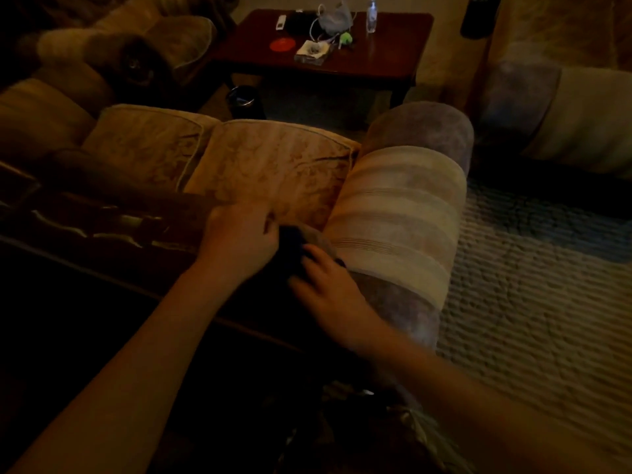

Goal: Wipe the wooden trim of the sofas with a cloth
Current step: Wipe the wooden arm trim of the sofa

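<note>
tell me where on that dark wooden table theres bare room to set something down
The coffee table is bare along its right side and near edge, right of the water bottle and in front of the ashtray. The left and middle are crowded: red disc, remote, grey pouch, green object.

Both bare forearms reach forward from the bottom of the frame and converge near the middle. The left hand sits a little farther out, back of the hand up, wrist straight, fingers curled downward at the knuckles; what they close on is too dark to tell. The right hand lies just beside and slightly nearer, back up, angled in toward the left, fingers bent, fingertips lost in shadow. The two hands nearly touch.
</note>
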